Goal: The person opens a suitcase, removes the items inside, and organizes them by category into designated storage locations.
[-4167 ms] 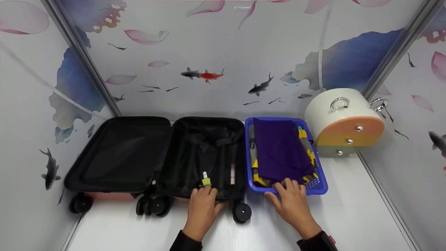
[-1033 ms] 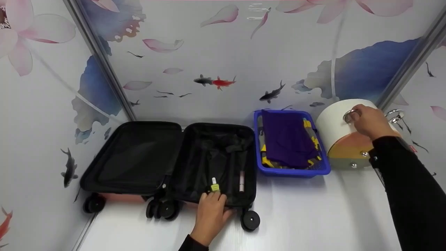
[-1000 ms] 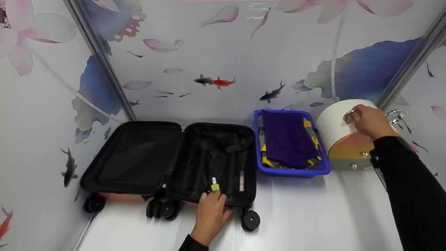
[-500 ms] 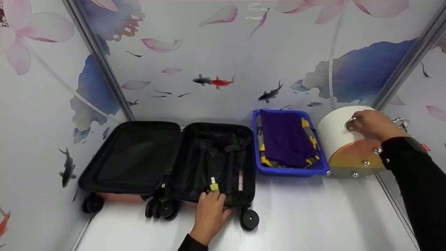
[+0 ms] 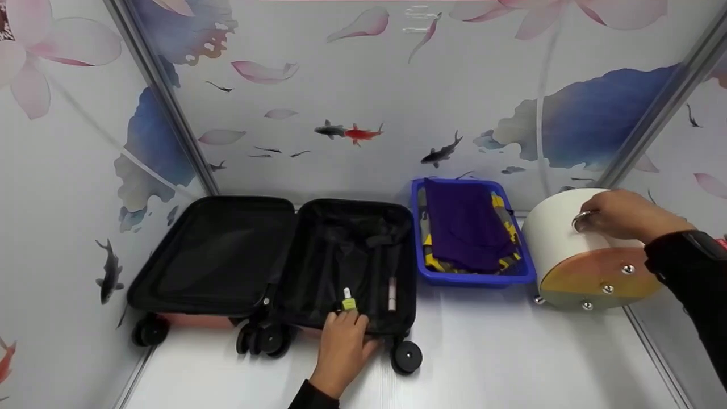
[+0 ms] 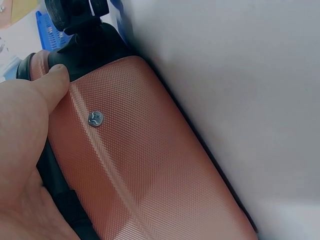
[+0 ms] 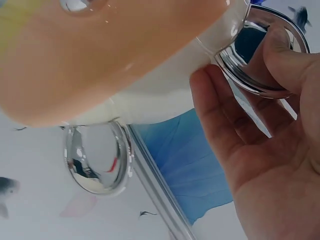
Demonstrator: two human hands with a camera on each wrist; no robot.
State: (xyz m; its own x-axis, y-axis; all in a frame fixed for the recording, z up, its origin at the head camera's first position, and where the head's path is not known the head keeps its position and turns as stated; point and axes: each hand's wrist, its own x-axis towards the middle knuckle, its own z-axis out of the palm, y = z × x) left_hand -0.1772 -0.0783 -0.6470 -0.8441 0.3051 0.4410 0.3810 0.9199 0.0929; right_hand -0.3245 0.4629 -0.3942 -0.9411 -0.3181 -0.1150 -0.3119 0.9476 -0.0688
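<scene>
My left hand (image 5: 343,349) grips the front rim of the open black-lined suitcase (image 5: 355,255), fingers over the edge; in the left wrist view the thumb lies against its pink ribbed shell (image 6: 145,150). Inside the case, a small yellow-green bottle with a white cap (image 5: 349,300) is just beyond the fingers, with a slim pink tube (image 5: 392,294) to its right. On the right, my right hand (image 5: 630,216) holds a silver ring handle (image 5: 580,221) on top of a white drum-shaped box (image 5: 556,227). The box's front is striped orange, yellow and green, with silver knobs.
A blue basket (image 5: 474,279) with a folded purple cloth (image 5: 466,227) over yellow-grey patterned cloth stands between suitcase and box. The suitcase's other half (image 5: 218,255) lies flat at the left. Printed walls (image 5: 341,74) enclose the back and sides.
My right hand has left the basket, now farther back, for the box's ring handle. Over the last second the box has come nearer and slightly right. My left hand keeps its grip.
</scene>
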